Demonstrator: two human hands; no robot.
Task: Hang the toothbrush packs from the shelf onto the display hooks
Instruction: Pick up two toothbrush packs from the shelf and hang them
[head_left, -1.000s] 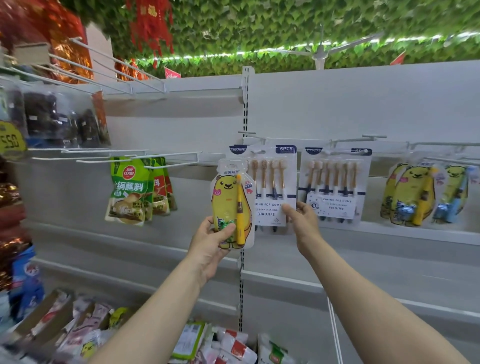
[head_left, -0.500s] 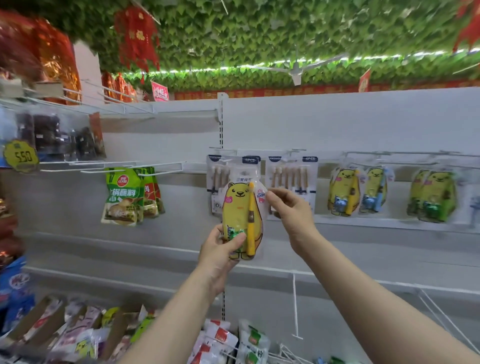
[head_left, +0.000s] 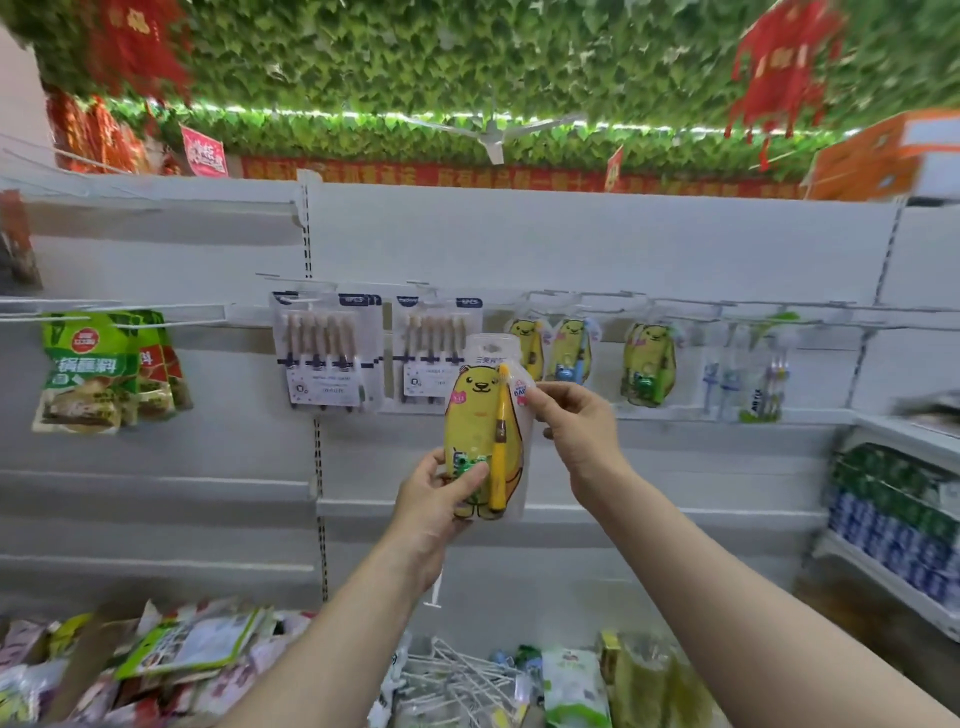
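Note:
A yellow bear-shaped toothbrush pack (head_left: 480, 410) is upright in front of the white display wall. My left hand (head_left: 434, 493) grips its lower left edge, thumb across the front. My right hand (head_left: 576, 426) pinches its upper right edge. Behind it, more bear packs (head_left: 569, 351) hang on display hooks (head_left: 587, 296), with another bear pack (head_left: 647, 364) further right. Two multi-brush packs (head_left: 322, 353) hang to the left on the same rail.
Green sauce packets (head_left: 88, 369) hang at far left. Small toothbrush packs (head_left: 761, 379) hang at right. The bottom shelf holds mixed packets (head_left: 171, 654) and loose white hooks (head_left: 457, 675). A side shelf of stacked goods (head_left: 898, 519) stands at the right.
The view has swung right and the held bear pack has moved right with both hands, from in front of the multi-brush packs to just below the hanging bear packs. My right hand now pinches its edge.

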